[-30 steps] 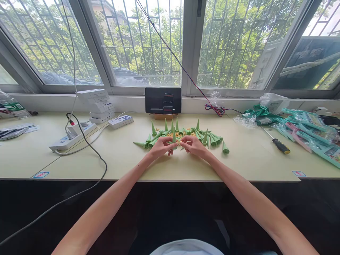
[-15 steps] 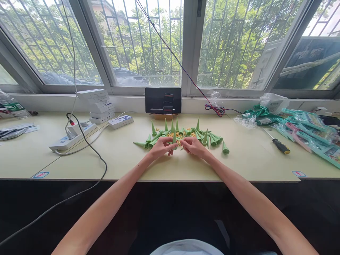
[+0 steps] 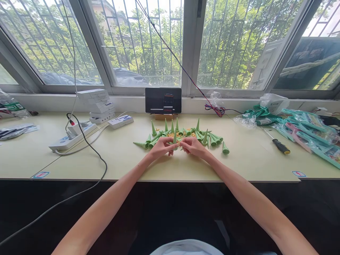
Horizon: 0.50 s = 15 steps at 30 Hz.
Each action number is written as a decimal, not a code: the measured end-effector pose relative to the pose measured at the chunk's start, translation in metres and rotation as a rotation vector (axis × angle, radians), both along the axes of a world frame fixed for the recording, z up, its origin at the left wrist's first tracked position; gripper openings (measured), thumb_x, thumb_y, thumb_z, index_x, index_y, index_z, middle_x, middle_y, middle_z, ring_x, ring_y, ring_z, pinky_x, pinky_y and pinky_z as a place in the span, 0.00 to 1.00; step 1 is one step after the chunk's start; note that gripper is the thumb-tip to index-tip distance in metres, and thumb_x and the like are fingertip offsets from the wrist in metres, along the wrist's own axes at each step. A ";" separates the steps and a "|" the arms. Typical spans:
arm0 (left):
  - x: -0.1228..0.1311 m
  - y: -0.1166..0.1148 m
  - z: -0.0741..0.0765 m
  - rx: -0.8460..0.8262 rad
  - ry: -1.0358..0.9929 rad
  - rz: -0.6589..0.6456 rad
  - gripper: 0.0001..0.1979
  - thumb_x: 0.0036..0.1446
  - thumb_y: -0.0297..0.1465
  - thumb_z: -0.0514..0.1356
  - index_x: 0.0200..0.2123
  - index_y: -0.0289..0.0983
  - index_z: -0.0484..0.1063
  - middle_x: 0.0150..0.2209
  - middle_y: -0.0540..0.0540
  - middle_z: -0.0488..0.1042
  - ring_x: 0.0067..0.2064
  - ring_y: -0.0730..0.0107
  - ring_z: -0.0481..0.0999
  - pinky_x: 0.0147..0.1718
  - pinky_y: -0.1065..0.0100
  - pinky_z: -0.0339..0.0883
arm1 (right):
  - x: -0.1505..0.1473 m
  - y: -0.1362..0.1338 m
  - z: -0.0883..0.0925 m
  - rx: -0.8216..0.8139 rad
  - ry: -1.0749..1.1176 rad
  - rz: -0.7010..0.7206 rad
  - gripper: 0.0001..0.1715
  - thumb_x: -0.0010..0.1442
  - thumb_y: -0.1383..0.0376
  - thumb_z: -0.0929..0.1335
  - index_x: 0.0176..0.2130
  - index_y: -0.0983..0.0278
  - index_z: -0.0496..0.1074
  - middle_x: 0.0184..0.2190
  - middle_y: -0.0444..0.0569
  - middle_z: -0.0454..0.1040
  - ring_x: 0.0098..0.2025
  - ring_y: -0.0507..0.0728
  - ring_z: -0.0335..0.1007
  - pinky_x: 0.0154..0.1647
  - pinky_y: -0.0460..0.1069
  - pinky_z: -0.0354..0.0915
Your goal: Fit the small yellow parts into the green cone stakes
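Between the thumb and fingers of my left hand (image 3: 162,147) is a small green cone (image 3: 174,138), held upright with its tip pointing up. My right hand (image 3: 193,146) is close beside it, fingertips pinched together near the cone; whatever they grip is too small to make out. Around and behind both hands lie several more green cones (image 3: 215,140), some standing on their bases, others on their sides. Small yellow-orange pieces (image 3: 186,131) are heaped among them. One cone (image 3: 225,148) lies apart to the right of my right hand.
A black screen (image 3: 156,101) stands behind the heap. On the left are a power strip (image 3: 63,142), white boxes (image 3: 95,101) and a dark cable (image 3: 102,156). To the right lie a screwdriver (image 3: 280,146) and plastic-wrapped teal items (image 3: 313,129). The table edge (image 3: 180,180) runs below my forearms.
My right hand's fingertips have shifted very slightly left, closer to the cone. The cone in my left hand has barely moved, and the heap looks the same.
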<state>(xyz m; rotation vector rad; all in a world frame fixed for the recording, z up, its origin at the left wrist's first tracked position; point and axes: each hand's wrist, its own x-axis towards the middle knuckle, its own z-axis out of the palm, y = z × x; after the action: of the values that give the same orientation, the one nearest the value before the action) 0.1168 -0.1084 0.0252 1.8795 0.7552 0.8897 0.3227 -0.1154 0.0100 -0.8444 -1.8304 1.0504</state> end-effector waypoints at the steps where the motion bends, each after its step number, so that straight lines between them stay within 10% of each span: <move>1: 0.000 0.000 0.000 0.002 -0.001 -0.003 0.19 0.54 0.46 0.63 0.34 0.33 0.74 0.31 0.47 0.72 0.23 0.76 0.73 0.21 0.73 0.69 | 0.000 0.000 0.000 -0.002 -0.005 -0.003 0.22 0.58 0.49 0.67 0.29 0.65 0.70 0.18 0.41 0.67 0.18 0.47 0.60 0.20 0.44 0.58; 15: -0.001 0.002 -0.001 0.000 0.009 -0.001 0.19 0.54 0.44 0.64 0.35 0.32 0.74 0.29 0.48 0.72 0.23 0.75 0.73 0.22 0.72 0.70 | 0.001 0.002 -0.002 0.003 -0.003 0.004 0.18 0.58 0.52 0.69 0.38 0.64 0.70 0.19 0.40 0.69 0.17 0.47 0.59 0.20 0.43 0.59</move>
<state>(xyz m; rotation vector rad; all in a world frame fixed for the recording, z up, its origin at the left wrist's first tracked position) 0.1162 -0.1067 0.0243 1.8853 0.7597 0.8810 0.3237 -0.1135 0.0077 -0.8420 -1.8363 1.0494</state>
